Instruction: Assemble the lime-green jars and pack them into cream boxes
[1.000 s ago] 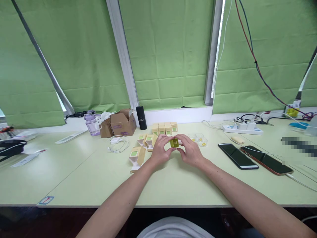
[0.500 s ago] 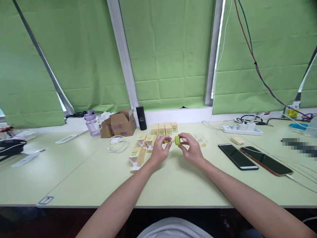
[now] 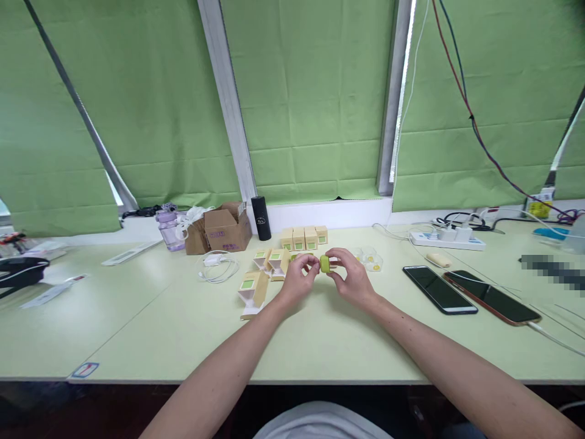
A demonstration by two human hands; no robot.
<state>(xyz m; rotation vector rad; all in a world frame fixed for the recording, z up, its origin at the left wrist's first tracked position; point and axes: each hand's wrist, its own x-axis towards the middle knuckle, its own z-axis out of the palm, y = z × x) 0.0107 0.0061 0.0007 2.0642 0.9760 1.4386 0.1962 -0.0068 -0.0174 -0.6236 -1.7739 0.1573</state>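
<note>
Head view: yellow-green block (image 3: 325, 263) sits between my 2 hands, above desk (image 3: 320, 344). Right hand (image 3: 351, 277) pinches it, thumb and fingers on its sides. Left hand (image 3: 299, 280) just beside, fingertips bunched; can't tell if they grip anything. Green piece (image 3: 295, 256) partly hidden behind them. 3 open boxes (image 3: 278, 262) to my left, clear tray (image 3: 375, 263) right.

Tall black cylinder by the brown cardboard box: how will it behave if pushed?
The tall black cylinder would probably tip if pushed high up: it stands on end, much taller than wide. Once down, it could roll, given its rounded sides. Likely stiff too, as its outline looks straight and undented.
</note>
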